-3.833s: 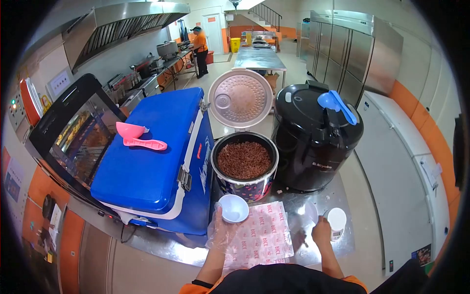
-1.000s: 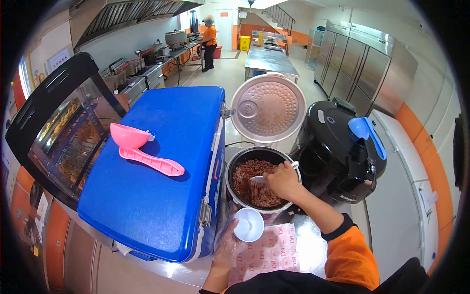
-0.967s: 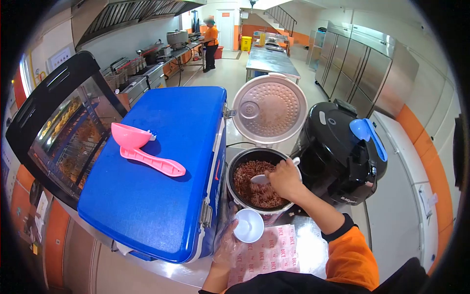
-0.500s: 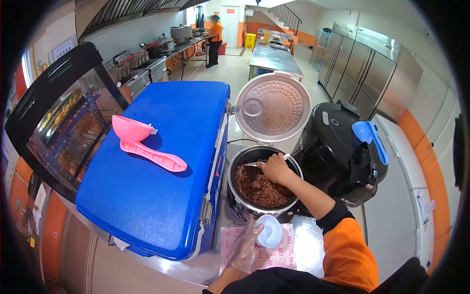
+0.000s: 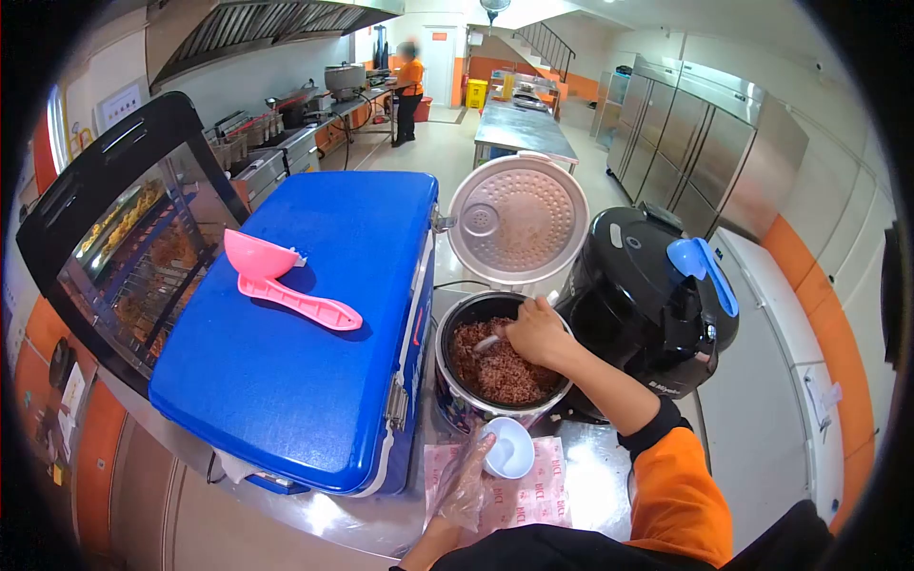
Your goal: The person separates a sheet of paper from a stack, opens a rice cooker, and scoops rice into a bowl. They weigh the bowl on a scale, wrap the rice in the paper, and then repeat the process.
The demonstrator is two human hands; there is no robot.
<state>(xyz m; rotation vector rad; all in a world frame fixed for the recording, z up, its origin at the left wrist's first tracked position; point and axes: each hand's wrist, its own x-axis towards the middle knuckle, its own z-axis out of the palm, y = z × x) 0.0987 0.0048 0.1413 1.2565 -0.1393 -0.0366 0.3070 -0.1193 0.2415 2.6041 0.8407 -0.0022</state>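
Observation:
My right hand [image 5: 538,331] is closed around a white rice paddle [image 5: 487,343], reaching into the open rice cooker [image 5: 446,383]. The paddle's blade is partly hidden in the reddish-brown rice [image 5: 509,373]. Nearer to me, my left hand [image 5: 465,483], in a clear plastic glove, grips a small white cup [image 5: 512,449] by its side. That cup is tilted with its mouth upward, and no rice shows in it. Beneath it lies a sheet of pink-and-white printed paper [image 5: 545,500] on the metal table.
A blue cooler box [image 5: 286,400] stands left, with a pink scoop [image 5: 303,305] on its lid. The cooker's raised lid [image 5: 522,217] is behind the pot. At right stands a black cooker [image 5: 633,295] with a blue scoop [image 5: 706,266] on top. Another person [image 5: 409,90] stands far back.
The paddle's blade has turned and dipped lower into the rice, with my right hand still on it. My left hand and the cup stay near the paper. The whole view has shifted slightly.

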